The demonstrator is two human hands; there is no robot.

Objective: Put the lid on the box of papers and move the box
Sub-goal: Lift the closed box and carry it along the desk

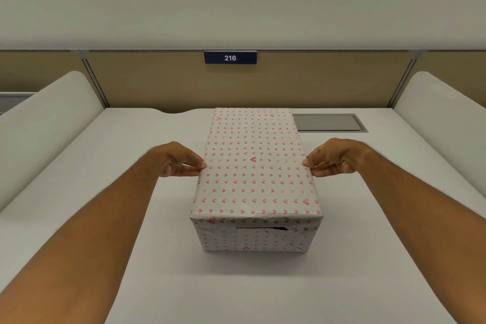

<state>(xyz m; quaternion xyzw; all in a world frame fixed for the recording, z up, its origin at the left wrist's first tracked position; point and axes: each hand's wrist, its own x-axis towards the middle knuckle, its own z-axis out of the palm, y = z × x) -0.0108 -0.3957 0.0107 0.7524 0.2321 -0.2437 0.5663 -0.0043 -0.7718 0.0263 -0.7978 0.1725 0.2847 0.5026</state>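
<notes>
A box (252, 241) wrapped in white paper with small pink hearts stands in the middle of the white desk (105, 192). Its lid (253, 163), in the same paper, lies flat on top and covers it; the papers inside are hidden. A dark slot shows in the box's near end under the lid rim. My left hand (181, 159) pinches the lid's left edge with thumb on top and fingertips at the side. My right hand (332, 158) pinches the right edge the same way.
A grey cable hatch (328, 122) is set in the desk just behind and right of the box. A tan partition with a blue sign reading 216 (230, 57) closes the back. White curved side panels (44, 123) (444, 123) bound the desk left and right.
</notes>
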